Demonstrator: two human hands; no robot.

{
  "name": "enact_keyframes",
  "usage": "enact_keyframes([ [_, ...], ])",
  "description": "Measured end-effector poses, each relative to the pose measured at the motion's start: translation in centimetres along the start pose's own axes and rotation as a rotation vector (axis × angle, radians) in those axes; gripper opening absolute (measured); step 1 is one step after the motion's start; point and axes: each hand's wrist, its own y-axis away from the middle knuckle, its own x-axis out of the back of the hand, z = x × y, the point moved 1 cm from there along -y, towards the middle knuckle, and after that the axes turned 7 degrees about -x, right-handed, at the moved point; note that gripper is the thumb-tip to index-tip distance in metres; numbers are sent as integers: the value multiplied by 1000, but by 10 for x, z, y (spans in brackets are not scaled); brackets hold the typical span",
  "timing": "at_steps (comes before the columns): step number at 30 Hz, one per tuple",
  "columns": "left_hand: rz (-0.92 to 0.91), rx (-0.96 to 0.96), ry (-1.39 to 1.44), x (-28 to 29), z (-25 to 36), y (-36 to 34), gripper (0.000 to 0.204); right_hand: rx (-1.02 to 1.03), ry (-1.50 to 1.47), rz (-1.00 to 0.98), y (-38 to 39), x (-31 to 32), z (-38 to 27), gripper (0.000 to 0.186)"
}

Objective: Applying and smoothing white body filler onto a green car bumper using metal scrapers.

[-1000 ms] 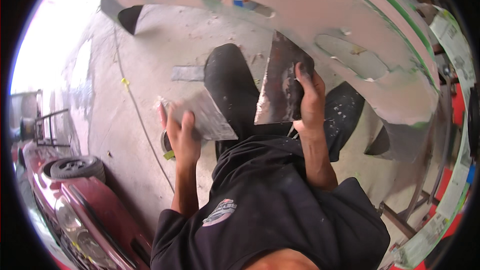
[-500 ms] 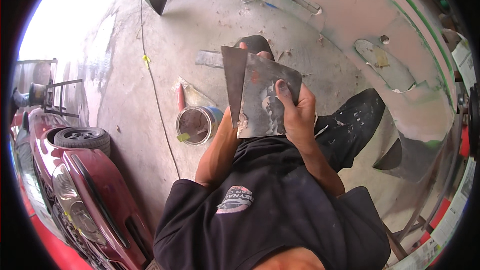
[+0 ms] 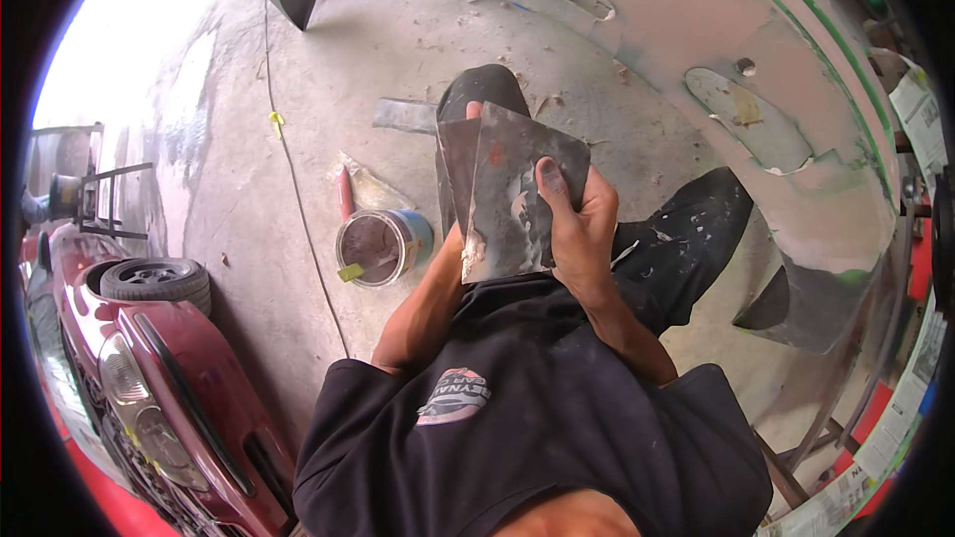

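Smeared plate (image 3: 509, 197), probably light, stiff, slick; best gripped at its right edge, where right hand (image 3: 581, 229) clamps it; left hand (image 3: 456, 242): finger closure indeterminable.

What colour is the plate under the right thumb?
The plate is grey, with pale smears and a small reddish patch; the head view shows it best.

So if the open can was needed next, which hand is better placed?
Probably the left hand: though mostly hidden behind the front plate, it's nearer the can, which stands on that side. The right hand is farther across, holding that plate.
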Motion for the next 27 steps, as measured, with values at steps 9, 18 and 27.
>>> enact_keyframes([
  [9,241,-355,-1223,20,-26,30,17,-1,-150,172,-21,16,-18,16],
  [18,532,-510,-921,23,53,31,29,-109,-239,182,-30,45,-16,18],
  [27,296,-605,-837,-25,43,33,32,-44,-130,190,-29,49,3,18],
])
